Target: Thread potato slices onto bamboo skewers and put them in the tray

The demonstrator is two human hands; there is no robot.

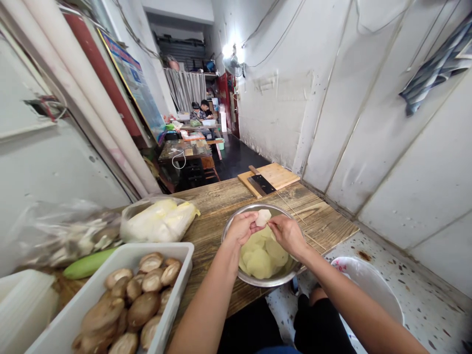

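My left hand (242, 227) pinches a pale, peeled potato slice (263, 217) above a metal bowl (233, 278). Close against the slice's lower right edge, the fingers of my right hand (286, 233) are closed on what looks like a thin bamboo skewer, mostly hidden by the fingers. Inside the bowl, under both hands, lie several round potato slices (259, 261). Beyond the bowl, a thin stick (291, 208) lies across the wooden table (206, 209).
A cleaver (261, 184) rests on a cutting board (277, 175) at the table's far end. To the left are a white tray (189, 255) of mushrooms, bagged cabbage (160, 220) and a green vegetable (88, 264). A white bucket (383, 285) stands right. Another person (205, 111) sits far back.
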